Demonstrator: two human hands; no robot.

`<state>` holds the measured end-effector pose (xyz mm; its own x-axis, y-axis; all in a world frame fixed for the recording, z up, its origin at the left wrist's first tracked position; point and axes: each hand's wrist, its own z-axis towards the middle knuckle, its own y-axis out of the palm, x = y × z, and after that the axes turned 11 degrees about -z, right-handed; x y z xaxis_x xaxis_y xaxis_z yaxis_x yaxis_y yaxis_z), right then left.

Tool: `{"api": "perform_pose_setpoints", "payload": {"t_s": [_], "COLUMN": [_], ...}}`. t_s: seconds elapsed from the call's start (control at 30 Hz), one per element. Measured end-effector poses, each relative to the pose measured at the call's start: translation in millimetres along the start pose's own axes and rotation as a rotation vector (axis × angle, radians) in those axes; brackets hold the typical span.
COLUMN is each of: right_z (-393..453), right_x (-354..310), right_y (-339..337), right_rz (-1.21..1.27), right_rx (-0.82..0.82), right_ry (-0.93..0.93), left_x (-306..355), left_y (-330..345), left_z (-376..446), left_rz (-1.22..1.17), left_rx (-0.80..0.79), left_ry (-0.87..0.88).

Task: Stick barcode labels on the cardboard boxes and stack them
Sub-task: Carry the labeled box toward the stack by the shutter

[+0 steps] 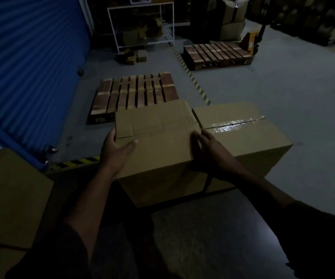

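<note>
A plain cardboard box (158, 146) with untaped top flaps is in the middle of the head view, held between both hands. My left hand (116, 152) grips its left side, thumb lying across the top. My right hand (209, 150) presses on its right side, in the gap beside a second, larger box (249, 135). That second box stands to the right, its top seam sealed with shiny clear tape. No barcode label shows on either box.
A third cardboard box (11, 198) stands at the near left. A wooden pallet (134, 93) lies on the floor just beyond the held box, another pallet (215, 53) farther back right. A blue shutter (27, 63) fills the left; a white rack (142, 25) stands behind.
</note>
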<state>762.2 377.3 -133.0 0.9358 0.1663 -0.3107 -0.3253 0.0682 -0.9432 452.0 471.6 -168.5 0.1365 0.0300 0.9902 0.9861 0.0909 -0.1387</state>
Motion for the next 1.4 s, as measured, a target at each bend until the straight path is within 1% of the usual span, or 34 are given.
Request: {"api": "perform_pose_setpoints", "payload": {"t_s": [0.03,0.1,0.2,0.37,0.53,0.77,0.87,0.93,1.03,1.13,1.27,1.4], "right_z": [2,1,3,1,0,-1,-4,-6,-8,-13,-15,-23], "right_x": [0,2,4,20,22,20,8,-10,-52,-102,-162,-221], "right_y": [0,3,7,22,35,32,32,32,38,48,60,72], "right_rz": [-0.015,-0.045,-0.155,-0.234,-0.343,-0.353,-0.302,-0.258,-0.146,-0.089,0.037,0.145], "right_rx": [-0.034,-0.033,0.036,-0.017,-0.022,-0.014,-0.002,0.036,0.089,0.137,0.118,0.105], "right_ry": [-0.01,0.032,0.002,0.097,0.112,0.059,0.011,-0.057,-0.158,-0.24,-0.349,-0.463], "left_x": [-3,-9,-17,-28,-37,-35,-28,-22,-15,-15,-20,-24], "left_y": [0,2,8,28,40,42,36,30,17,-7,-48,-101], "left_z": [2,7,11,14,13,8,-3,-19,-53,-89,-137,-181], "left_rz": [-0.003,-0.001,-0.004,0.021,0.058,0.153,0.243,0.281,0.264,0.262,0.224,0.224], "left_rx": [-0.007,-0.019,-0.016,-0.04,-0.051,-0.001,0.003,0.024,0.079,0.137,0.214,0.412], "left_ry": [-0.005,-0.022,-0.043,-0.071,-0.088,-0.043,0.023,0.099,0.231,0.308,0.312,0.264]}}
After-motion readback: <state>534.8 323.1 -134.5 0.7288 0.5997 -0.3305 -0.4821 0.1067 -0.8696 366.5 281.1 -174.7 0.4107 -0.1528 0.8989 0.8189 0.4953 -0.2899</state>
